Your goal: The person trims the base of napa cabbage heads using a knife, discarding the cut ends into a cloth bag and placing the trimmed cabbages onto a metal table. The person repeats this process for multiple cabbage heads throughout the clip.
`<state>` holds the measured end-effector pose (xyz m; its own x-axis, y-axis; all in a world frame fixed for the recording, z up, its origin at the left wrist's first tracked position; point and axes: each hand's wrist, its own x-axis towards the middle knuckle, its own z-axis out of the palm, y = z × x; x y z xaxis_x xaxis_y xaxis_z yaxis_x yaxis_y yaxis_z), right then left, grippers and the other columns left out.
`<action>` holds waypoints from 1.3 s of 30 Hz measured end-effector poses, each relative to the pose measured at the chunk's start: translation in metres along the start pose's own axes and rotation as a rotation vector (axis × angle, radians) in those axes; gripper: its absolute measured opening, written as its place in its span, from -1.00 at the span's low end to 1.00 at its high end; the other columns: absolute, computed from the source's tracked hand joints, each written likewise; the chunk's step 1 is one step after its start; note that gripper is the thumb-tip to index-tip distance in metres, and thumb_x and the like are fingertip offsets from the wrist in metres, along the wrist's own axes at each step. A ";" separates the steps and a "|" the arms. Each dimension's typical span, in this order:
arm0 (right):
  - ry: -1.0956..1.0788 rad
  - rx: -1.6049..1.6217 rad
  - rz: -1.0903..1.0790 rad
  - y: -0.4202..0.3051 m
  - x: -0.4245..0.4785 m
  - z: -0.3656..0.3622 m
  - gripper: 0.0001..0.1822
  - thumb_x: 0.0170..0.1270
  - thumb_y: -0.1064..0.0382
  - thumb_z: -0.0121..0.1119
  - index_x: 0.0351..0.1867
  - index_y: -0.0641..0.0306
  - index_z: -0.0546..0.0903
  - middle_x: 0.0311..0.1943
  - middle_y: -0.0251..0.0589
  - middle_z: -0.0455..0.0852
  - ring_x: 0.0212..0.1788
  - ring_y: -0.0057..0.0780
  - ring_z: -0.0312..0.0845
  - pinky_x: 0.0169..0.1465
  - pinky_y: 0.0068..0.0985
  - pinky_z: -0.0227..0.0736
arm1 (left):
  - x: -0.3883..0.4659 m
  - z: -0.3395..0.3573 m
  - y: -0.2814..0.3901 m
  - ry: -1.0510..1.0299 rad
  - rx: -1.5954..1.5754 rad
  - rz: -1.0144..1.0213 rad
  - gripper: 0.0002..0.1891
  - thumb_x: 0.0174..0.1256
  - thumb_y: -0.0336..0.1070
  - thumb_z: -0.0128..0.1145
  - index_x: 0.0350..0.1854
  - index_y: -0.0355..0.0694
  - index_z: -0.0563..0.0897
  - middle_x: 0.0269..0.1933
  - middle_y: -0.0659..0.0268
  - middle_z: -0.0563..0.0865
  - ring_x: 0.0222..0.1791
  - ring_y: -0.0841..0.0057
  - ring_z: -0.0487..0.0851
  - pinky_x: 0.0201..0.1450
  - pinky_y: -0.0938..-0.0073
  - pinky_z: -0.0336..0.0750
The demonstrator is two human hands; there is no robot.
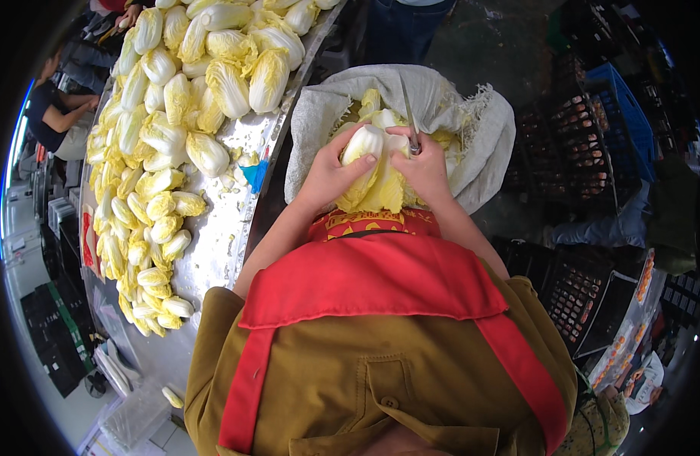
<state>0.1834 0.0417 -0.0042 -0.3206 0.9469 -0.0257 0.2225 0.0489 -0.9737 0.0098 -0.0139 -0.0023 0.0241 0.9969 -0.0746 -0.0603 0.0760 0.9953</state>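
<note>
My left hand [337,169] grips a small napa cabbage [361,149], its white base end tilted up and its yellow leaves hanging toward me. In my right hand [423,166] is a knife [408,108], the narrow blade pointing away from me. The thumb and forefinger of that same hand pinch a cabbage leaf [391,181] at its pale base, right beside the head. Both hands are over the mouth of a white woven sack [487,131], which holds loose leaves [371,102]. My palms and most of the knife handle are hidden.
A metal table [219,228] at my left bears a big pile of napa cabbages [167,131]. On its edge lies a blue plastic object [255,174]. Stacked crates [578,142] stand at right. Another person [62,114] is across the table; someone's jeans [404,28] show ahead.
</note>
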 end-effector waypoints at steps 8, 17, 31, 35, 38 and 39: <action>0.022 -0.626 -0.027 0.039 0.020 -0.040 -0.57 0.03 0.16 0.32 0.00 0.14 0.64 -0.31 -0.14 0.73 -0.34 -0.33 0.65 -0.21 -0.45 0.50 | 0.004 -0.014 -0.012 -0.074 -0.629 -0.203 -0.38 0.37 0.08 0.03 0.31 -0.26 0.31 0.10 0.00 0.58 -0.01 0.27 0.65 -0.03 0.29 0.60; -0.198 0.214 0.200 -0.006 0.002 -0.002 -0.45 0.07 0.17 0.40 0.04 0.45 0.54 -0.35 -0.34 0.64 -0.33 -0.66 0.55 -0.22 -0.67 0.44 | 0.011 -0.001 -0.013 0.025 -0.217 -0.109 -0.51 0.36 -0.20 0.13 0.26 -0.27 0.37 0.01 0.23 0.59 -0.03 0.51 0.58 0.05 0.49 0.48; -0.065 -0.294 -0.066 0.009 0.005 -0.003 -0.75 -0.02 0.31 0.15 -0.24 0.25 0.63 -0.51 -0.09 0.63 -0.46 -0.18 0.57 -0.31 -0.41 0.45 | 0.002 -0.018 -0.013 -0.288 -0.498 -0.211 -0.31 0.20 0.08 0.16 0.32 -0.21 0.36 -0.09 0.19 0.60 -0.13 0.55 0.59 -0.06 0.56 0.48; -0.054 -0.553 -0.036 0.044 0.012 -0.037 -0.69 -0.01 0.25 0.22 -0.16 0.18 0.67 -0.45 -0.09 0.68 -0.35 -0.13 0.63 -0.25 -0.33 0.50 | -0.003 -0.021 -0.022 -0.354 -0.677 -0.213 -0.21 0.10 0.21 0.22 0.28 -0.24 0.38 -0.20 0.18 0.62 -0.22 0.38 0.66 -0.09 0.39 0.54; 0.003 -0.458 -0.165 0.043 0.014 -0.041 -0.61 0.05 0.14 0.33 -0.07 0.22 0.66 -0.38 -0.16 0.70 -0.34 -0.27 0.64 -0.24 -0.42 0.50 | 0.007 -0.020 -0.028 -0.183 -0.827 -0.249 -0.31 0.18 0.12 0.13 0.21 -0.34 0.41 -0.06 0.13 0.60 0.02 0.25 0.61 0.12 0.23 0.49; 0.029 -0.381 -0.160 0.037 0.013 -0.039 -0.59 0.07 0.11 0.35 -0.07 0.24 0.65 -0.37 -0.19 0.70 -0.34 -0.32 0.64 -0.24 -0.45 0.50 | 0.010 -0.014 -0.027 -0.117 -0.802 -0.243 -0.30 0.18 0.15 0.11 0.22 -0.32 0.41 -0.01 0.12 0.58 0.07 0.23 0.57 0.18 0.19 0.45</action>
<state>0.2233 0.0679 -0.0319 -0.3541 0.9260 0.1308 0.4986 0.3053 -0.8113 -0.0025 -0.0054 -0.0303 0.2282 0.9460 -0.2303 -0.7287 0.3228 0.6039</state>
